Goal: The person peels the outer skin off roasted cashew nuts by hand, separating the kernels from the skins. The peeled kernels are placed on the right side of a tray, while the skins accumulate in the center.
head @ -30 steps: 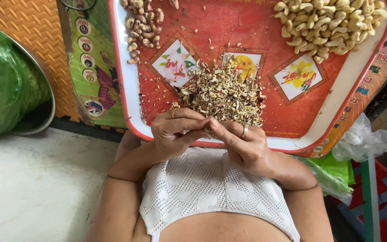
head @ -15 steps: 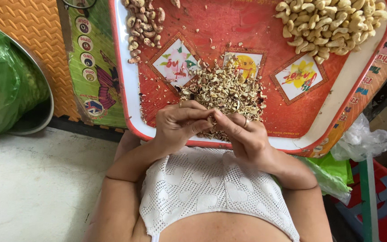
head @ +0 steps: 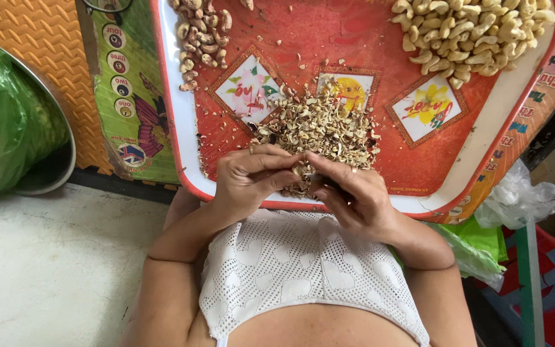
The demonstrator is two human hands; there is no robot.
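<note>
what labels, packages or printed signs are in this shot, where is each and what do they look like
Three square picture panels printed on the red tray: white diamonds with pink, yellow and green motifs, in a row beyond the shell pile.
Green printed sheet left of the tray: tall strip with round badges and a butterfly.
Orange printed strip under the tray's right edge: narrow, multicoloured lettering.
Green plastic bag in a metal bowl, far left: crumpled, unmarked.

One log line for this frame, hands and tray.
left hand + right hand: pinching small nut | over shell-scrap pile | red rectangular tray
</note>
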